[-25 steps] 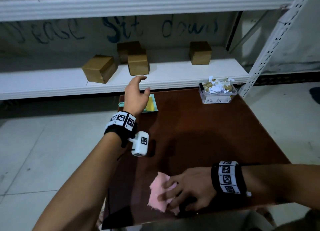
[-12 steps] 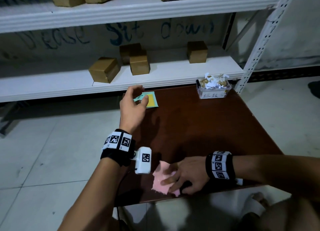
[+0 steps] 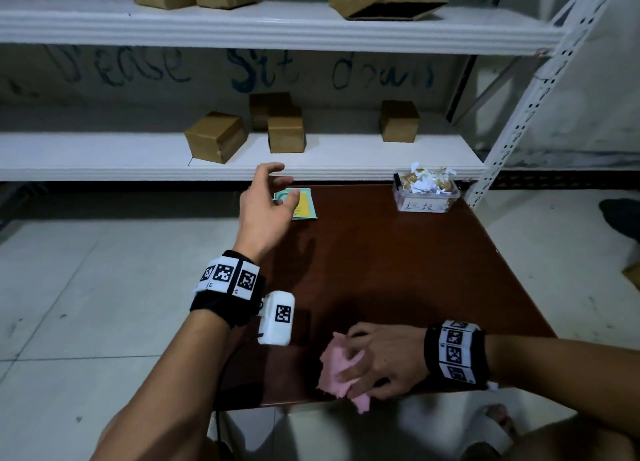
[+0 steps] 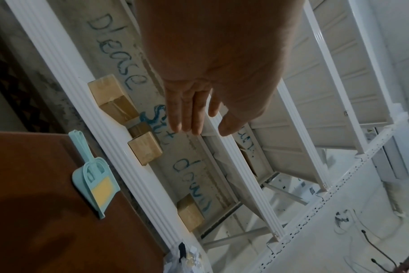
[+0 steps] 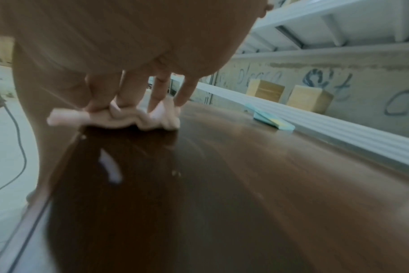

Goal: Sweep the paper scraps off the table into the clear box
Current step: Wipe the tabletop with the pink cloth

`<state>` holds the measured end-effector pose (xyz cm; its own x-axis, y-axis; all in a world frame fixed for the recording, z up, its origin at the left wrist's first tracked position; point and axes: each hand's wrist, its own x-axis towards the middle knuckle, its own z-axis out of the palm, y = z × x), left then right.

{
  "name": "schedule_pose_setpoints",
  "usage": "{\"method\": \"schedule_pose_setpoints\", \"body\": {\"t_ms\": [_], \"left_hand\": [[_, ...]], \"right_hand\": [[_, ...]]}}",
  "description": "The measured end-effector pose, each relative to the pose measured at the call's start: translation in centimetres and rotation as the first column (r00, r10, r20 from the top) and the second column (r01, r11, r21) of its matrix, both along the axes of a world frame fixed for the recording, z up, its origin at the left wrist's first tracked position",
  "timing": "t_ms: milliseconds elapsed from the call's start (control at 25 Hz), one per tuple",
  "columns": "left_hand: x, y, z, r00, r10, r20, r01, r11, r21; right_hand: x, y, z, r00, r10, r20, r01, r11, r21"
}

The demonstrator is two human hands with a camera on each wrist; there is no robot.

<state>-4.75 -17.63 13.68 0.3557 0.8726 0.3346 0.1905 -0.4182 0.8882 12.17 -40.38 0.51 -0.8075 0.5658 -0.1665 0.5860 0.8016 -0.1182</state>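
Right hand point(image 3: 384, 360): fingers press pink cloth point(image 3: 341, 365) at table point(image 3: 398, 270) near edge.
Left hand point(image 3: 265, 206): loose, empty, above dustpan point(image 3: 301, 204).
Clear box point(image 3: 426, 195): far right corner, holding paper scraps point(image 3: 427, 180).
Mid-table: bare.

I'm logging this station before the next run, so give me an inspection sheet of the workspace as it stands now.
Surface: dark brown table; a few small specks near the front edge in the right wrist view.
Job's things: clear box at the far right corner, heaped with paper scraps; teal dustpan and brush set lying flat at the far left edge.
Clutter: pink cloth at the near edge.
Grippers: left hand raised above the dustpan, fingers relaxed, holding nothing; right hand presses the cloth down.
Cables: a dark cable hangs below the left wrist.
Surroundings: white shelves with cardboard boxes; tiled floor.
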Motion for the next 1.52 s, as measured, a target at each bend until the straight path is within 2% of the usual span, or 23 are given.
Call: {"method": "schedule_pose_setpoints", "body": {"t_ms": [120,200,280,360,440,600,720,880,1000,1120,1240,1360,1520], "left_hand": [[-0.3,0.6,0.0,0.998,0.023,-0.056,-0.022,0.999,0.03],[-0.3,1.0,-0.1,0.995,0.028,-0.101,-0.024,0.999,0.043],[-0.1,1.1,0.0,0.99,0.022,-0.139,-0.015,0.998,0.055],[0.1,1.1,0.3,0.987,0.023,-0.157,-0.012,0.998,0.065],[0.3,1.1,0.5,0.987,0.028,-0.158,-0.02,0.998,0.054],[0.3,0.7,0.5,0.984,0.039,-0.172,-0.033,0.999,0.039],[0.2,0.7,0.8,0.986,0.034,-0.164,-0.031,0.999,0.021],[0.1,0.7,1.2,0.991,0.038,-0.131,-0.039,0.999,-0.005],[0.2,0.6,1.4,0.992,0.041,-0.122,-0.042,0.999,-0.005],[0.2,0.6,1.4,0.989,0.042,-0.143,-0.043,0.999,-0.005],[0.2,0.9,1.5,0.984,0.057,-0.172,-0.057,0.998,0.0],[-0.1,1.2,1.6,0.978,0.075,-0.195,-0.076,0.997,0.0],[-0.6,2.0,2.0,0.975,0.095,-0.201,-0.101,0.995,-0.017]], "right_hand": [[-0.5,-0.4,0.8,0.998,-0.024,-0.056,0.025,1.0,0.013],[-1.1,-0.8,0.4,0.979,-0.112,-0.172,0.112,0.994,-0.009],[-1.6,-1.2,-0.5,0.931,-0.251,-0.266,0.231,0.967,-0.106],[-1.6,-0.8,-1.4,0.901,-0.346,-0.261,0.296,0.931,-0.213],[-1.0,-0.1,-2.2,0.901,-0.365,-0.236,0.308,0.919,-0.244],[-0.5,-0.3,-3.9,0.827,-0.462,-0.321,0.37,0.877,-0.307],[-0.8,-0.9,-4.4,0.835,-0.45,-0.317,0.374,0.886,-0.274],[-0.4,-0.5,-4.4,0.837,-0.444,-0.32,0.354,0.885,-0.303],[1.2,1.2,-5.0,0.766,-0.584,-0.269,0.483,0.799,-0.358],[3.3,3.7,-5.9,0.654,-0.719,-0.236,0.652,0.694,-0.304],[4.6,6.4,-6.1,0.615,-0.763,-0.201,0.739,0.646,-0.189],[5.4,9.6,-5.8,0.535,-0.839,-0.098,0.832,0.544,-0.112],[7.2,13.5,-6.0,0.445,-0.894,-0.058,0.887,0.449,-0.106]]}}
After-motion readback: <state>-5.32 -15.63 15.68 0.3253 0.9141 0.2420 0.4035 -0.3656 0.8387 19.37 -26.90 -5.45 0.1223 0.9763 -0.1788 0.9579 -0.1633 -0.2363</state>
